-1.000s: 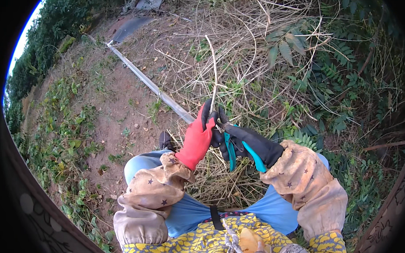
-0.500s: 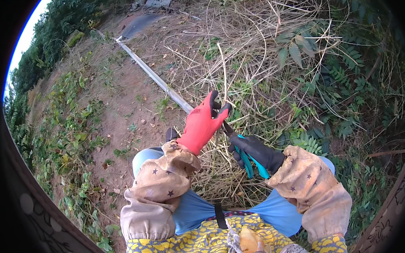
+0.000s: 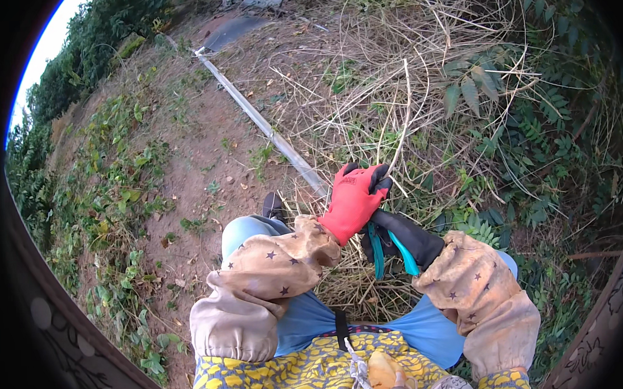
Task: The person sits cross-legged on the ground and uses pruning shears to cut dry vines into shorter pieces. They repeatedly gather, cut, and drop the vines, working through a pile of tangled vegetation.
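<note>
My left hand (image 3: 356, 203), in a red glove with black fingertips, is closed round the lower end of a thin dry stem (image 3: 406, 112). The stem sticks up and away, leaning slightly right. Close against it, my right hand (image 3: 417, 237) in a black glove grips pruning shears (image 3: 405, 254) with teal handles. The shears' blades are hidden behind the left glove, so I cannot tell whether they touch the stem. Beneath both hands lies a heap of dry stalks (image 3: 376, 288), between my knees.
A long grey pole (image 3: 254, 115) lies across bare soil on the left. Tangled dry stalks (image 3: 388, 44) spread ahead, bordered on the right by green leafy plants (image 3: 529, 135). Low weeds (image 3: 119, 194) grow at far left. A dark flat sheet (image 3: 234, 32) lies farther off.
My left hand has moved right and nearer me, over the shears' blades, which showed before. The stem it holds has swung right. My right hand still grips the shears.
</note>
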The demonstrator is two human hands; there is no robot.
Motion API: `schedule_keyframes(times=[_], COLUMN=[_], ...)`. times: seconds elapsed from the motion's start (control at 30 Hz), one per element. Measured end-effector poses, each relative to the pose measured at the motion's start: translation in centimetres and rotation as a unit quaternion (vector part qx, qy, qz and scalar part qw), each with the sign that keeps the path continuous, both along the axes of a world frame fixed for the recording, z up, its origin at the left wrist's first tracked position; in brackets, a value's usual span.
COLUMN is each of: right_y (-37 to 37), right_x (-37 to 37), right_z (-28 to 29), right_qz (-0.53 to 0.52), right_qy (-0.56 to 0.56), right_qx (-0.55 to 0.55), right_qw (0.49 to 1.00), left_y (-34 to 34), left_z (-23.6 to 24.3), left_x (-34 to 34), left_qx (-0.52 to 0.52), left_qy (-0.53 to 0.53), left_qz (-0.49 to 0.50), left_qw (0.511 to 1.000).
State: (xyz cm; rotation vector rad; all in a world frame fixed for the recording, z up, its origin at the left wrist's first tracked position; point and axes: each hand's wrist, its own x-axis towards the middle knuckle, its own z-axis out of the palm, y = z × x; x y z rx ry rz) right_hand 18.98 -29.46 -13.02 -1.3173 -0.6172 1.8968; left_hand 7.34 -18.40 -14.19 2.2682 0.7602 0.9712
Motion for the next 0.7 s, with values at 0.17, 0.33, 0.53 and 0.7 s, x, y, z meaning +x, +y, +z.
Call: schedule_keyframes(times=[0.17,0.33,0.53,0.7], right_y=[-0.2,-0.1,0.2,-0.1], right_x=[-0.4,-0.1,1.1,1.8], right_z=[0.4,-0.3,-3.2,-3.1], right_qz=[-0.048,-0.012,-0.047,-0.122], right_qy=[0.056,0.0,0.057,0.083], right_qx=[0.038,0.032,0.006,0.015], right_qw=[0.997,0.999,0.997,0.989], left_y=[0.6,0.3,2.3,4.6], left_z=[1.0,1.5,1.3,2.4], left_x=[0.1,-0.1,0.5,-0.6], left_qx=[-0.121,-0.125,-0.357,-0.497], left_qy=[-0.007,-0.001,-0.231,-0.322], left_qz=[-0.034,-0.019,-0.098,-0.015], left_qw=[0.992,0.992,0.9,0.806])
